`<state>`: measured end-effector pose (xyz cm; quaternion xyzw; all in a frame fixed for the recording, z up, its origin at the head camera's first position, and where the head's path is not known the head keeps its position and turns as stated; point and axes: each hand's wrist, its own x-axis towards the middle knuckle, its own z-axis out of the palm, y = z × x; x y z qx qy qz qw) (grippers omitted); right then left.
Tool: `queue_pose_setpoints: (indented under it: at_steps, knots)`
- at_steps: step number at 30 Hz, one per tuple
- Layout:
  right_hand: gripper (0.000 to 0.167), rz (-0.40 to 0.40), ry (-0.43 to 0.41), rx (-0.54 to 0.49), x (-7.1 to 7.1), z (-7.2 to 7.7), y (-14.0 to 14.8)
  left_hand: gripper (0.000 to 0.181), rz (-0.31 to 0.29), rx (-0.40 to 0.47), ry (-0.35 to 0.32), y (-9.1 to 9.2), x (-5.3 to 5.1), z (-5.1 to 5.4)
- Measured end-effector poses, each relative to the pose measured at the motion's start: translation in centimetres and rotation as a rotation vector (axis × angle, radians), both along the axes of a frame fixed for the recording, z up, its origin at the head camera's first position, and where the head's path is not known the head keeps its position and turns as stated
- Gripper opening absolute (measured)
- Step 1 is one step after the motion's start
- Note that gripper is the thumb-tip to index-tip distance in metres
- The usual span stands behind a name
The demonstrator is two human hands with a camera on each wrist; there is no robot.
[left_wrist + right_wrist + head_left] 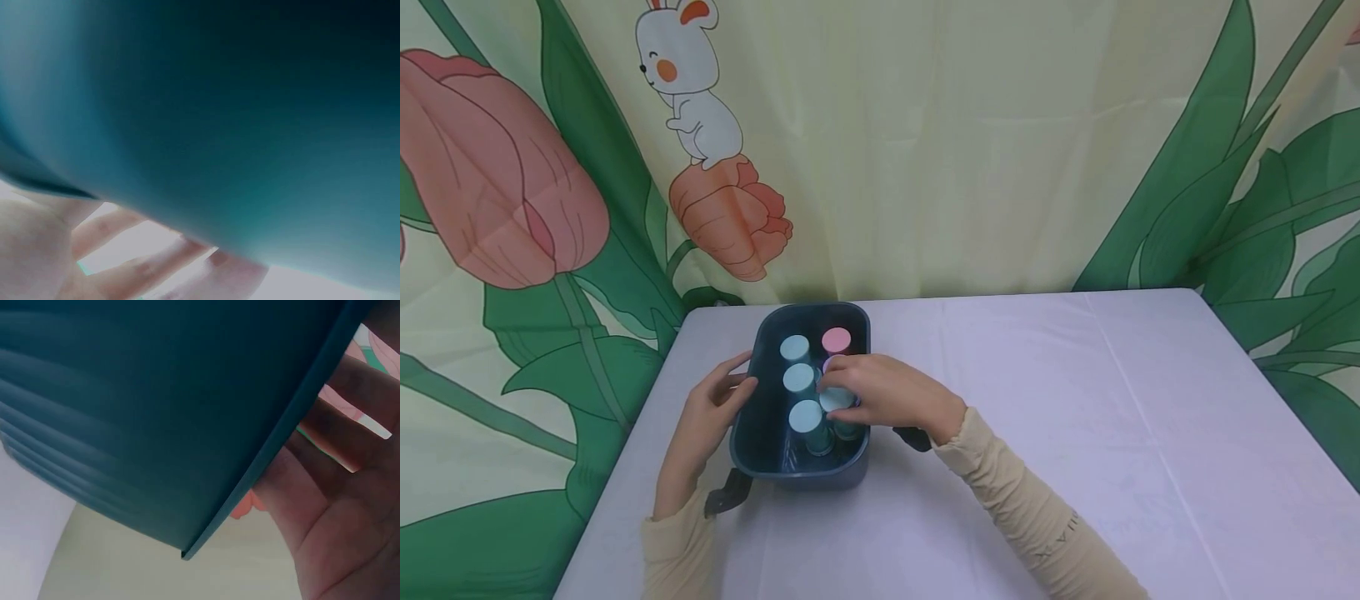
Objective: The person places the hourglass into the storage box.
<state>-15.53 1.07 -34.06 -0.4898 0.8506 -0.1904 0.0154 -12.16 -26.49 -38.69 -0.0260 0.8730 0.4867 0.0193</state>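
Note:
A dark blue plastic bin stands on the table's left part, holding several small upright cylinders with coloured round tops. Light blue tops show on most, a pink top is at the back right, and a purple one is mostly hidden behind fingers. My right hand reaches over the bin's right rim, thumb and fingers pinching a light-blue-topped cylinder. On the other side, my left hand rests against the bin's left wall with loosely extended fingers. Both wrist views show mostly the bin's outer wall.
A white cloth covers the table, which extends far to the right of the bin. Behind it hangs a curtain printed with tulips, leaves and a rabbit. Dark wrist devices sit beneath both wrists.

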Motion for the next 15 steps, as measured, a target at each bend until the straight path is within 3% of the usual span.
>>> queue_pose_setpoints:
  at_steps: [15]
  knots:
    - [0.04,-0.036,-0.001,0.13,-0.2,-0.3,-1.4,0.062,0.001,0.005,-0.013,0.1,0.0,0.3]
